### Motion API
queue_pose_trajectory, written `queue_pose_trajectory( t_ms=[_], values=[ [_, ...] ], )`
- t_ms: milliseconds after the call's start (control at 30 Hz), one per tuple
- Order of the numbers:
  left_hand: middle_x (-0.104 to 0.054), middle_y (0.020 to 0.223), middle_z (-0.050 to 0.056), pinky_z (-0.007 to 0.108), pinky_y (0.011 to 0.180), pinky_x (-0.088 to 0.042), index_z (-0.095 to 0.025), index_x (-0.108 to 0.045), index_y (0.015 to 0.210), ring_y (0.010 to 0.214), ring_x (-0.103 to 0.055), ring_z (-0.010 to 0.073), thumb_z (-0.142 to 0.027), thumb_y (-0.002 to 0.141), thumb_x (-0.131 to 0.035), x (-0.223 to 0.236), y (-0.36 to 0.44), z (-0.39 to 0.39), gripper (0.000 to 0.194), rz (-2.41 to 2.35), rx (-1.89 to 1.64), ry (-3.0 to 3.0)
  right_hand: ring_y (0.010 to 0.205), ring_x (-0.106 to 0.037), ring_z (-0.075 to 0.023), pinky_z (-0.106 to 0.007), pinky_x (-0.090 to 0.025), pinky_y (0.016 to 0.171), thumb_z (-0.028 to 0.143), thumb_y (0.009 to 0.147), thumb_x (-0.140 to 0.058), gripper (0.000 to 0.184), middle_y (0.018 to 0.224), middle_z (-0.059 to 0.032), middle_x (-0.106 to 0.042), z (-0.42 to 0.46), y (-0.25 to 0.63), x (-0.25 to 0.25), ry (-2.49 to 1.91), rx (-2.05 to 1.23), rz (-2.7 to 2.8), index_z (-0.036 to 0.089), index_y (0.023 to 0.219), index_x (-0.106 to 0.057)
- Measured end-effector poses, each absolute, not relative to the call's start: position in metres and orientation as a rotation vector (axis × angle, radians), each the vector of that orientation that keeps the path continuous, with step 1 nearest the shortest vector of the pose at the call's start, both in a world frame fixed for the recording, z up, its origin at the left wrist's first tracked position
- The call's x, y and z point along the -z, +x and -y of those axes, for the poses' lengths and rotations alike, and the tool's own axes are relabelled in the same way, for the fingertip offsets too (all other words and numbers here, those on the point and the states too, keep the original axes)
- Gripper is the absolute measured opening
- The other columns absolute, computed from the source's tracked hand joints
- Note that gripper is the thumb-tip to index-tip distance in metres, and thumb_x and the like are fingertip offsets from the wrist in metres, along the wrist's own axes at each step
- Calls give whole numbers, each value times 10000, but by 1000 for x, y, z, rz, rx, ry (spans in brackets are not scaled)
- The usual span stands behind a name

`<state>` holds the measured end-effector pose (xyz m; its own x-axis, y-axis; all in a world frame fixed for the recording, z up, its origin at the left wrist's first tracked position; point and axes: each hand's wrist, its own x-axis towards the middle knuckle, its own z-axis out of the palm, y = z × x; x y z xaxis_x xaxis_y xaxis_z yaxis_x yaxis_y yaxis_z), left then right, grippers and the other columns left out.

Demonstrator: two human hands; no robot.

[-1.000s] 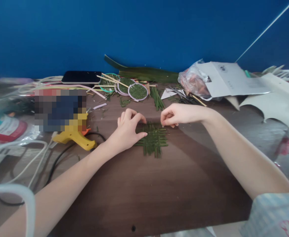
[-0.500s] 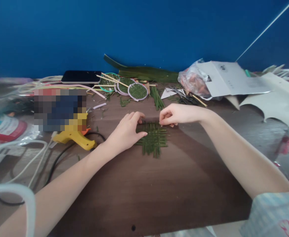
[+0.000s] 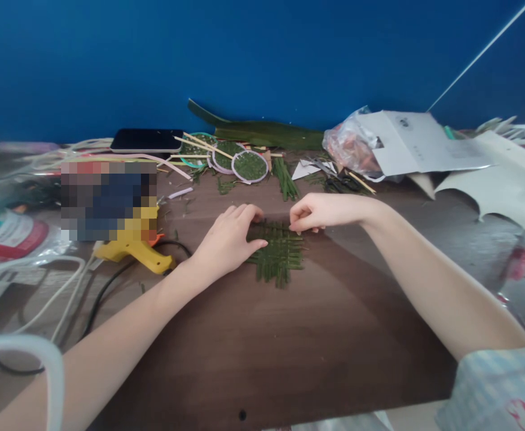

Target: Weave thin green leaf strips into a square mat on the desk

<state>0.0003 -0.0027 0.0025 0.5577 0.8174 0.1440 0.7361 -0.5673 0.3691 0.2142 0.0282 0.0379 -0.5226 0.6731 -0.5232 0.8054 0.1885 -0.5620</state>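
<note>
A small woven mat (image 3: 276,257) of narrow green leaf strips lies flat on the dark brown table (image 3: 280,353). My left hand (image 3: 231,239) rests over its left edge, thumb and fingers apart, fingertips at the far side. At the mat's far right corner, my right hand (image 3: 309,214) pinches what looks like the end of a thin leaf strip; the fingers partly hide it. Just beyond the hands is a bundle of loose leaf strips (image 3: 284,179). Black-handled scissors (image 3: 340,179) lie beyond my right hand.
A yellow glue gun (image 3: 148,251) with a black cord sits left of my left arm. Behind are round leaf-filled fans (image 3: 250,166), a phone (image 3: 145,140) and a long green leaf (image 3: 266,133). White cut card (image 3: 504,173) and a plastic bag (image 3: 352,146) stand at right.
My right hand has shifted slightly towards me at the mat's far right corner, still pinching. My left hand has stayed in place on the mat.
</note>
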Motion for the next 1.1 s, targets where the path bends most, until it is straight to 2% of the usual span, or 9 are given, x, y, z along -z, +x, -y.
queue_pose_trajectory(
  t_ms=[600,767,900,1100],
  values=[
    [-589,850,16,316,731,-409,-179,-487,864,823,-522,187,-245,720,-646,-6,1,5,224,-1270,-367,2563,549,-469,-99,-229,-322,531,397,719,-542,236,597,0,-551,-28,217,-36,1334,1262,-2311,166,695,-586],
    [-571,881,27,321,750,-414,-173,-475,889,841,-516,190,-212,719,-639,-6,2,5,239,-1238,-408,2566,526,-448,-93,-231,-306,521,411,739,-520,252,576,13,-531,-27,216,-38,1362,1198,-2315,173,676,-572],
    [-568,895,27,313,768,-416,-177,-471,894,864,-517,185,-187,732,-614,-5,2,5,216,-1181,-436,2539,486,-407,-82,-239,-286,509,454,773,-469,342,538,18,-492,-27,214,-38,1402,1133,-2334,168,591,-511],
    [-573,860,15,302,759,-422,-185,-465,859,844,-525,178,-175,727,-624,-6,2,5,207,-1179,-418,2495,476,-355,-73,-238,-255,497,442,751,-515,299,527,35,-437,-25,210,-38,1422,1117,-2326,172,624,-525]
  ],
)
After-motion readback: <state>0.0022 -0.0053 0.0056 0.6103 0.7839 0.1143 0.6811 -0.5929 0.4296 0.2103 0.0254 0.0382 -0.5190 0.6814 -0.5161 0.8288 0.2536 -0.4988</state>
